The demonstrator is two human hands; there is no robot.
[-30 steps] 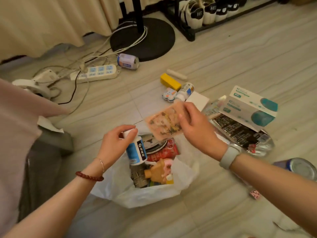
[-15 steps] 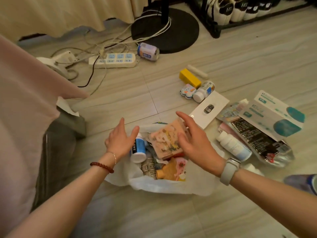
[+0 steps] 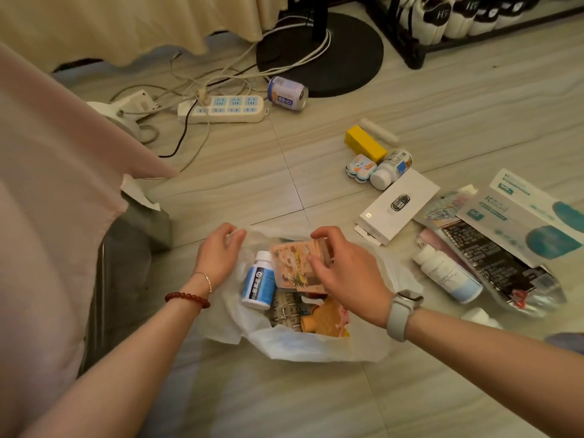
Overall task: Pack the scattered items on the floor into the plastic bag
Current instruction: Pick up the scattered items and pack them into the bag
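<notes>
The plastic bag (image 3: 294, 346) lies open on the floor (image 3: 316, 399) — the left hand (image 3: 219, 252) pinches its rim; best hold it wide. The right hand (image 3: 344, 273) grips the pink packet (image 3: 292, 267) over the blue-labelled bottle (image 3: 259, 284) — lay it flat.

We note a thin, crinkled white plastic bag (image 3: 303, 347), a glossy plastic bottle (image 3: 258, 284), a matt cardboard box (image 3: 395, 207), smooth pale floor (image 3: 284, 403) tiles, a soft cloth curtain (image 3: 126, 23).
</notes>
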